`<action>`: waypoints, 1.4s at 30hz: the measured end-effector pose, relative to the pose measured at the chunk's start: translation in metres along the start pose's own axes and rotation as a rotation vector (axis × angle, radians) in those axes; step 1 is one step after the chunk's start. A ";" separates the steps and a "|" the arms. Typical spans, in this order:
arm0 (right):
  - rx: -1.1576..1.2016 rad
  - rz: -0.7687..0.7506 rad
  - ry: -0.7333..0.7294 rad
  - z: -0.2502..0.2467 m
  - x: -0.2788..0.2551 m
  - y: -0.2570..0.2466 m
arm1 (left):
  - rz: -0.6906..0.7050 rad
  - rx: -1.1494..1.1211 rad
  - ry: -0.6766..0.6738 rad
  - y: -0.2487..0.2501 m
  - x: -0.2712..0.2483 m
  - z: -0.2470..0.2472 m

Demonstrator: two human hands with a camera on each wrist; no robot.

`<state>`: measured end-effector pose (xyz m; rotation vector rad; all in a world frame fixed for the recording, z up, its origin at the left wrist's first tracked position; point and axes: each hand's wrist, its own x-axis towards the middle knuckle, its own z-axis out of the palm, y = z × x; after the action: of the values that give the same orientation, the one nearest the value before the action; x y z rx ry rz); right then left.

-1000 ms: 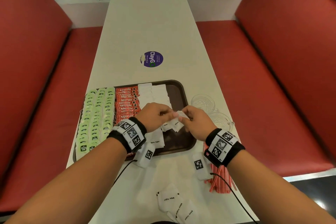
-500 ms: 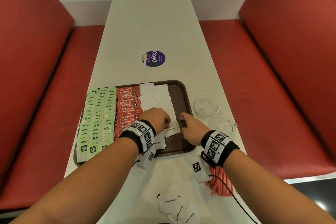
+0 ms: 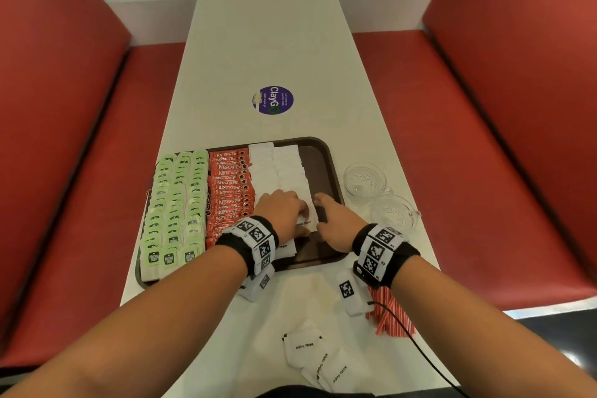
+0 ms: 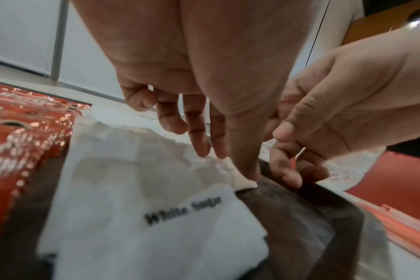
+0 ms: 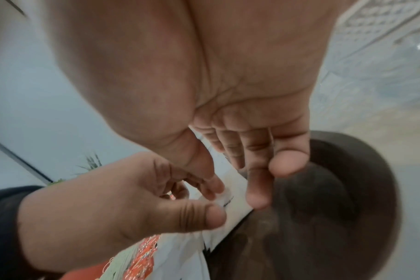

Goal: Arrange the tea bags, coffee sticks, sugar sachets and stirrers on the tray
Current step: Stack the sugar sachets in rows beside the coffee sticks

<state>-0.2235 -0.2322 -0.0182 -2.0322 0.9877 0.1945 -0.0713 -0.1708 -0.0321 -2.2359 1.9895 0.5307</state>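
Sugar sachet is being seated at the sachet rows' 6 o'clock end on tray, pinned by left hand fingertips, right hand loosely spread alongside. Tea bags, coffee sticks are judged done. Left off-tray: loose sachets at 6 o'clock, stirrers at 5.

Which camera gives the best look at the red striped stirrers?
The head view: the red striped stirrers lie bundled on the white table, outside the brown tray, partly behind the right wrist. The left wrist view catches only blurred ends; the right wrist view shows none.
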 end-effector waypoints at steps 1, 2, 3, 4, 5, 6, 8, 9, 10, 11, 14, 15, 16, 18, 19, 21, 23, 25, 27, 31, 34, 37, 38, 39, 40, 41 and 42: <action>-0.018 -0.007 0.019 0.000 -0.004 -0.001 | 0.009 -0.015 0.018 0.002 -0.004 -0.002; -0.022 -0.021 0.038 0.000 -0.010 -0.003 | 0.019 -0.045 0.041 0.004 -0.010 -0.005; -0.022 -0.037 0.055 0.000 -0.017 -0.004 | 0.033 -0.079 0.065 0.006 -0.016 -0.008; -0.029 -0.053 0.063 -0.001 -0.024 -0.005 | 0.053 -0.107 0.079 0.009 -0.024 -0.010; -0.042 -0.066 0.058 -0.001 -0.031 -0.005 | 0.079 -0.124 0.073 0.011 -0.031 -0.011; -0.062 -0.077 0.042 -0.001 -0.039 -0.005 | 0.110 -0.129 0.051 0.013 -0.039 -0.010; -0.135 -0.092 0.002 0.001 -0.055 -0.001 | 0.191 -0.099 -0.021 0.019 -0.056 -0.005; -0.177 -0.095 -0.022 0.004 -0.062 0.001 | 0.236 -0.080 -0.061 0.021 -0.063 -0.001; -0.209 -0.098 -0.052 0.008 -0.069 0.004 | 0.280 -0.071 -0.098 0.024 -0.071 0.004; -0.233 -0.094 -0.089 0.013 -0.075 0.007 | 0.320 -0.067 -0.131 0.028 -0.079 0.010; -0.305 -0.065 -0.187 0.029 -0.092 0.015 | 0.408 -0.021 -0.197 0.040 -0.100 0.029; -0.324 -0.055 -0.205 0.036 -0.096 0.018 | 0.424 0.003 -0.211 0.043 -0.106 0.036; -0.343 -0.047 -0.222 0.042 -0.100 0.022 | 0.435 0.022 -0.222 0.047 -0.111 0.042; -0.386 -0.040 -0.246 0.056 -0.108 0.028 | 0.448 0.043 -0.231 0.053 -0.119 0.054; -0.404 -0.039 -0.254 0.061 -0.112 0.031 | 0.451 0.044 -0.230 0.056 -0.122 0.059; -0.439 -0.045 -0.254 0.070 -0.119 0.034 | 0.459 0.040 -0.218 0.059 -0.125 0.066; -0.470 -0.052 -0.238 0.074 -0.125 0.035 | 0.462 0.041 -0.211 0.061 -0.126 0.068; -0.499 -0.054 -0.223 0.077 -0.127 0.035 | 0.465 0.040 -0.212 0.062 -0.125 0.067; -0.505 -0.061 -0.205 0.078 -0.125 0.035 | 0.458 0.044 -0.219 0.061 -0.123 0.064; -0.488 -0.064 -0.218 0.078 -0.120 0.034 | 0.434 0.077 -0.207 0.055 -0.119 0.060; -0.459 -0.061 -0.201 0.079 -0.116 0.035 | 0.404 0.002 -0.182 0.051 -0.117 0.060; -0.415 -0.057 -0.157 0.074 -0.112 0.034 | 0.371 -0.092 -0.138 0.045 -0.115 0.057; -0.403 -0.053 -0.141 0.071 -0.111 0.033 | 0.357 -0.119 -0.121 0.041 -0.115 0.054; -0.389 -0.050 -0.123 0.068 -0.110 0.032 | 0.336 -0.149 -0.101 0.038 -0.114 0.050; -0.374 -0.043 -0.106 0.063 -0.110 0.031 | 0.312 -0.179 -0.085 0.033 -0.113 0.046; -0.355 -0.035 -0.089 0.060 -0.108 0.032 | 0.291 -0.208 -0.071 0.029 -0.112 0.043; -0.332 -0.030 -0.073 0.057 -0.106 0.033 | 0.271 -0.243 -0.055 0.024 -0.110 0.039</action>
<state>-0.3065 -0.1398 -0.0259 -2.3196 0.9262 0.4382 -0.1118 -0.0587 -0.0296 -2.0547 2.3249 0.8971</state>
